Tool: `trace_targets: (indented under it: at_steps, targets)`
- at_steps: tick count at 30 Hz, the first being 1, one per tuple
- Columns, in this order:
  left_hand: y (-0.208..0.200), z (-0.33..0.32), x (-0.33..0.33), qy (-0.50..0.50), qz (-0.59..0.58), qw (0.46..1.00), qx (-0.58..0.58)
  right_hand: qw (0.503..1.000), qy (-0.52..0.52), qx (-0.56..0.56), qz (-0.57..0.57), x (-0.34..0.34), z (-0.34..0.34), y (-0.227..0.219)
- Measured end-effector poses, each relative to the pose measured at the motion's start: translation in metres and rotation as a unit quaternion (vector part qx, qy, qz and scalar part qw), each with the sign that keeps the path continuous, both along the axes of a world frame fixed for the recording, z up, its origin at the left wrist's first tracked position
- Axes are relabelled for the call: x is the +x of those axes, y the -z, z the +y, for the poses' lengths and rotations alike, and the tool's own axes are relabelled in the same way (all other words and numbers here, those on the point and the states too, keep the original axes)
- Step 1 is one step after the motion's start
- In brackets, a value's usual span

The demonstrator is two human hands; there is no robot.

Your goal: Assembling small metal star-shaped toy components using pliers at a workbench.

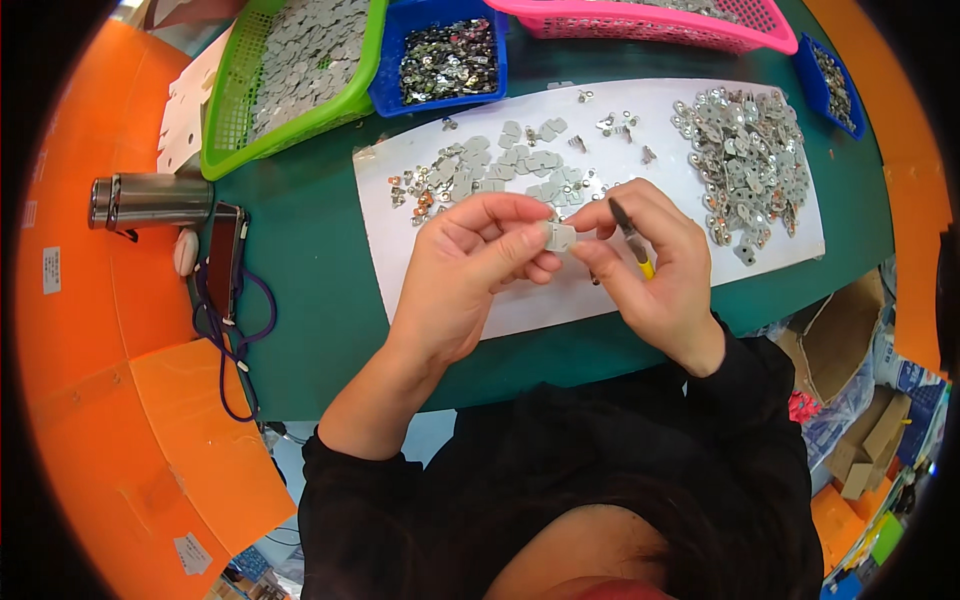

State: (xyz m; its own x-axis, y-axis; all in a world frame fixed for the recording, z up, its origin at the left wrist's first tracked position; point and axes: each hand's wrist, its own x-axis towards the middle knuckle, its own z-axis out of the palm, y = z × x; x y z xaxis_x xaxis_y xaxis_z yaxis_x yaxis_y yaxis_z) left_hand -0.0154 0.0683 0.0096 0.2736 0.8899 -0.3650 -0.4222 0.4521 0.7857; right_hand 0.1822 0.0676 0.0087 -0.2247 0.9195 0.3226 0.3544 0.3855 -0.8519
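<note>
My left hand point(470, 270) pinches a small flat grey metal plate point(560, 237) between thumb and fingers above a white sheet point(600, 130) on the green table. My right hand point(650, 265) touches the same plate with its fingertips and holds a thin tool with a dark tip and yellow handle point(632, 238) across its fingers. Just beyond my hands lies a scatter of the same grey plates point(510, 165) mixed with small shiny clips.
A heap of assembled metal pieces point(750, 160) lies at the sheet's right. At the back stand a green basket point(225, 120), a blue bin point(385, 90), a pink basket point(650, 30) and another blue bin point(808, 60). A steel flask point(150, 200) and a corded device point(225, 255) lie left.
</note>
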Motion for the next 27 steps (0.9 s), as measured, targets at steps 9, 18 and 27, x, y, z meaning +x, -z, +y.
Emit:
trace_targets:
  at_steps: [9, 18, 27]
  targets:
    - [0.0, -0.002, 0.003, -0.111, 0.162, 0.947, 0.253, 0.999, 0.034, 0.016, -0.013, 0.019, 0.013, -0.014]
    - [-0.002, 0.005, -0.01, -0.064, 0.038, 0.989, 0.125, 0.969, 0.041, 0.1, -0.224, 0.051, 0.009, 0.005]
    - [0.008, 0.0, 0.0, -0.047, 0.07, 0.991, 0.109, 0.953, 0.003, 0.133, -0.273, 0.023, -0.012, 0.019]
